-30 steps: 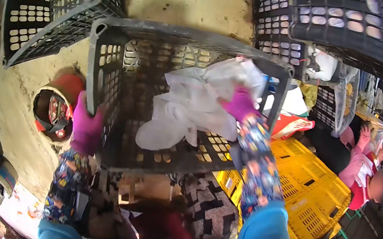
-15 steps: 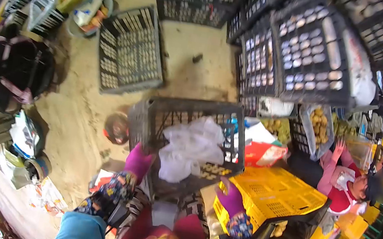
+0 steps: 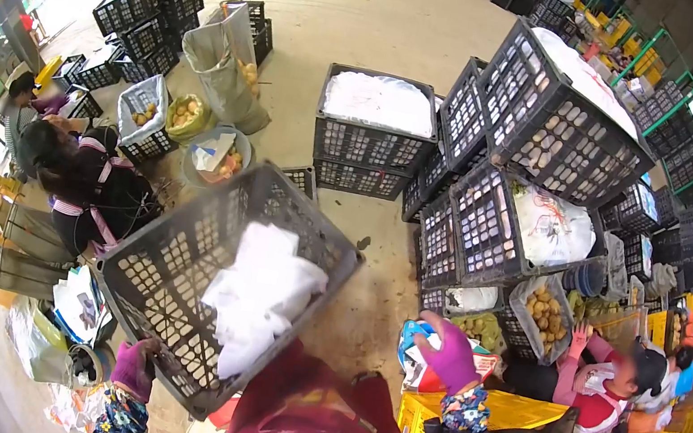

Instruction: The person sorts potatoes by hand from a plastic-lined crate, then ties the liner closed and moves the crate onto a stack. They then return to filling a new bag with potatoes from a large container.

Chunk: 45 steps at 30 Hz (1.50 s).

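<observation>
A dark grey plastic lattice crate (image 3: 159, 282) is held tilted in the lower left-centre of the frame. Its open top faces the upper right, and the left hand (image 3: 132, 367) grips its lower corner. Crumpled white plastic sheeting (image 3: 260, 303) lies bunched inside it.

Bright daylight enters from the upper left and right edges, overexposed there; fisheye distortion bends the margins, corners vignetted black.

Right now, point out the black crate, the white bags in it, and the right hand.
black crate (image 3: 164, 278), head view, bare mesh.
white bags (image 3: 262, 294), head view, pile's middle.
right hand (image 3: 450, 355), head view, glove's back.
</observation>
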### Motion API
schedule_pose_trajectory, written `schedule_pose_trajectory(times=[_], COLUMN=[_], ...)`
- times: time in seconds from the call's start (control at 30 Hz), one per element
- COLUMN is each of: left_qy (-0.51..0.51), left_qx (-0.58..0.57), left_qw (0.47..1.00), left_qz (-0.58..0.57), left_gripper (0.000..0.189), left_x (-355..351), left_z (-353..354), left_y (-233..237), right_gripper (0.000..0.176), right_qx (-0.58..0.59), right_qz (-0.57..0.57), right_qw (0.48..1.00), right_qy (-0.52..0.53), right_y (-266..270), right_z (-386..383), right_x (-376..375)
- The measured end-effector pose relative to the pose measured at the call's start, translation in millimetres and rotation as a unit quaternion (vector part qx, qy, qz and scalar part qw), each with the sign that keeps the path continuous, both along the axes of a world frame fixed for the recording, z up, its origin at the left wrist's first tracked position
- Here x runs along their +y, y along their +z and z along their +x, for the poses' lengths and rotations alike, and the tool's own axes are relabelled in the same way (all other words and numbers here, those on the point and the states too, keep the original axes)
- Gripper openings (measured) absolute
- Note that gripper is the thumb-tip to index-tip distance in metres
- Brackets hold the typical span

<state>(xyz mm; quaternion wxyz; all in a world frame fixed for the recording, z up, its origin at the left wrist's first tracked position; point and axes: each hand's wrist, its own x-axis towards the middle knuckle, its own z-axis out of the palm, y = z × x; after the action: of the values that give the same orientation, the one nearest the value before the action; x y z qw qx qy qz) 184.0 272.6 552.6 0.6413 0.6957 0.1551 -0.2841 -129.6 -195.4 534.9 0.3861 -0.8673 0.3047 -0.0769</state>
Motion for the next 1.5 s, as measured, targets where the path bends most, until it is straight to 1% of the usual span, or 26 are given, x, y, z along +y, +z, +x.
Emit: schedule_pose_trajectory(times=[0.1, 0.2, 0.23, 0.3, 0.33, 0.4, 0.47, 0.53, 0.57, 0.67, 0.7, 0.73, 0.8, 0.87, 0.93, 1.0, 1.03, 1.1, 1.17, 1.2, 1.23, 1.33, 1.37, 1.43, 1.47, 1.5], left_qy=[-0.049, 0.019, -0.136, -0.070, -0.045, -0.085, -0.073, -0.010, -0.002, 0.016, -0.066, -0.119, -0.152, -0.082, -0.144, -0.208, -0.200, -0.217, -0.184, -0.190, -0.202, -0.251, -0.271, -0.262, -0.241, -0.205], left_qx=[-0.077, -0.093, -0.201, -0.315, -0.324, -0.325, -0.347, -0.375, -0.370, -0.362, -0.459, -0.554, -0.523, -0.493, -0.456, -0.428, -0.461, -0.456, -0.439, -0.415, -0.411, -0.436, -0.449, -0.488, -0.423, -0.353], left_qw=[0.996, 0.990, 0.966, 0.945, 0.944, 0.935, 0.928, 0.925, 0.929, 0.931, 0.884, 0.804, 0.802, 0.850, 0.794, 0.787, 0.772, 0.775, 0.799, 0.798, 0.799, 0.778, 0.766, 0.773, 0.838, 0.894], left_qz=[0.003, -0.108, 0.090, 0.058, 0.041, 0.114, 0.115, 0.050, 0.032, -0.055, 0.065, 0.180, 0.244, 0.167, 0.375, 0.392, 0.389, 0.380, 0.368, 0.393, 0.389, 0.377, 0.371, 0.309, 0.248, 0.183], left_gripper=[0.014, 0.023, 0.035, 0.055, 0.062, 0.068, 0.073, 0.076, 0.070, 0.050, 0.037, 0.025, 0.019, 0.029, 0.037, 0.044, 0.048, 0.049, 0.047, 0.046, 0.045, 0.050, 0.053, 0.056, 0.060, 0.064], left_x=[-24, -63, -77, -119, -138, -177, -228, -275, -291, -337, -358, -379, -407, -418, -504, -566, -564, -589, -626, -659, -671, -691, -701, -728, -729, -731], left_z=[13, 47, 59, 80, 96, 132, 173, 209, 231, 311, 334, 357, 422, 523, 512, 521, 581, 664, 690, 681, 709, 796, 816, 837, 833, 827], left_y=[4, -30, -25, -56, -64, -67, -62, -64, -72, -94, -87, -79, -90, -149, -74, -29, -81, -142, -162, -137, -161, -264, -292, -328, -350, -370], right_gripper=[0.048, 0.048, 0.048, 0.049, 0.051, 0.055, 0.056, 0.053, 0.054, 0.054, 0.055, 0.055, 0.055, 0.055, 0.056, 0.056, 0.057, 0.058, 0.060, 0.060, 0.060, 0.059, 0.059, 0.059, 0.061, 0.059], right_qx=[-0.001, -0.020, -0.012, 0.028, 0.015, 0.071, 0.094, 0.089, 0.035, 0.119, 0.122, 0.122, 0.120, 0.148, 0.172, 0.230, 0.246, 0.281, 0.293, 0.297, 0.362, 0.213, 0.225, 0.255, 0.270, 0.296], right_qz=[-0.075, -0.077, -0.085, -0.060, -0.113, -0.060, -0.056, -0.093, -0.129, -0.066, -0.078, -0.079, -0.076, -0.056, -0.046, 0.000, 0.021, 0.048, 0.091, 0.112, 0.183, 0.224, 0.295, 0.190, 0.140, 0.221], right_qw=[0.997, 0.997, 0.996, 0.996, 0.991, 0.985, 0.980, 0.979, 0.977, 0.974, 0.972, 0.973, 0.974, 0.974, 0.973, 0.965, 0.961, 0.950, 0.946, 0.944, 0.912, 0.951, 0.928, 0.947, 0.950, 0.928], right_qy=[-0.001, 0.006, 0.027, 0.053, 0.074, 0.146, 0.166, 0.157, 0.164, 0.180, 0.186, 0.182, 0.175, 0.163, 0.150, 0.126, 0.122, 0.129, 0.101, 0.088, 0.068, 0.002, -0.029, 0.036, 0.071, 0.053], right_y=[9, 5, -3, -17, -29, -41, -41, -55, -66, -56, -69, -76, -87, -91, -102, -108, -109, -102, -120, -117, -95, -154, -155, -146, -143, -146], right_z=[22, 51, 61, 82, 92, 116, 138, 151, 155, 182, 185, 189, 198, 209, 218, 233, 243, 278, 300, 323, 358, 360, 372, 402, 410, 413], right_x=[-37, -81, -98, -136, -150, -191, -226, -252, -265, -302, -313, -324, -336, -349, -362, -375, -382, -397, -408, -416, -427, -432, -438, -452, -454, -455])
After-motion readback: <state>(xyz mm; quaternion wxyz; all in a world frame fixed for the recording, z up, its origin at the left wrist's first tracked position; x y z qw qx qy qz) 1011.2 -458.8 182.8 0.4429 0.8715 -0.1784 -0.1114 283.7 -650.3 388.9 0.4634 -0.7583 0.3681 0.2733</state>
